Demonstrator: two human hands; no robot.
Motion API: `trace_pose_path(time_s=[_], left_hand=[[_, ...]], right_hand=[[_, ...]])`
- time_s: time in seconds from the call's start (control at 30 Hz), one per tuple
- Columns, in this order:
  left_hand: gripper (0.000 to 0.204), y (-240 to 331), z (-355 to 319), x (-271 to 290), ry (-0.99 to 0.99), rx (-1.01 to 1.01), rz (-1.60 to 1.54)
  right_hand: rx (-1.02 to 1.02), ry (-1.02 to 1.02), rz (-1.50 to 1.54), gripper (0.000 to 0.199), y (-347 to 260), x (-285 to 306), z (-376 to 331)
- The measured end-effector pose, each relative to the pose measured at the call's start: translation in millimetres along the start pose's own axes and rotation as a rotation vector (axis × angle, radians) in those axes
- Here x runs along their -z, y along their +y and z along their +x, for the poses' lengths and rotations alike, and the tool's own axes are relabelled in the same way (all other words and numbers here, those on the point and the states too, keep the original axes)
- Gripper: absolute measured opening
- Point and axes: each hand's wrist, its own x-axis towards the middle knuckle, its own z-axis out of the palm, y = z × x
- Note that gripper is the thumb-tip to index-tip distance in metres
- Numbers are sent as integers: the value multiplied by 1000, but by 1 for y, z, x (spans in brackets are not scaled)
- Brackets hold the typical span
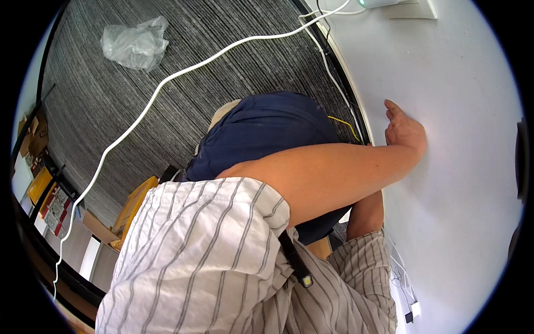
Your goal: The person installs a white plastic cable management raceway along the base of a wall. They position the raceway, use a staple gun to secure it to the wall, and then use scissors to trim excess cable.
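My left hand is stretched across my body and rests against the white wall at the right, thumb pointing up, with nothing seen in it. Its bare forearm crosses over my knee in navy-blue cloth. My right hand is hidden: only the right upper arm shows, coming out of a striped sleeve and passing behind the left forearm. A thin yellow wire lies by the skirting just left of the hand.
Grey ribbed carpet holds a crumpled clear plastic bag and a long white cable. A yellow box and cardboard boxes stand at the left. A white plug with thin cords hangs low on the wall.
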Motion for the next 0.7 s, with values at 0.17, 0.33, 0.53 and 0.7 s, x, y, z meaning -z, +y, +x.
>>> trace_pose_path(time_s=[0.17, 0.33, 0.53, 0.7], left_hand=[[65, -3, 16, -14, -359, -337, 957], [52, -27, 40, -52, -88, -269, 565], [41, -5, 13, 7, -382, -655, 1353], [38, -3, -2, 20, -247, -610, 1232]], right_hand=[[-22, -7, 3, 41, 6, -3, -2], [22, 4, -34, 41, -10, -1, -8], [-3, -9, -17, 40, 4, -4, -2], [15, -2, -22, 40, 3, -3, -2]])
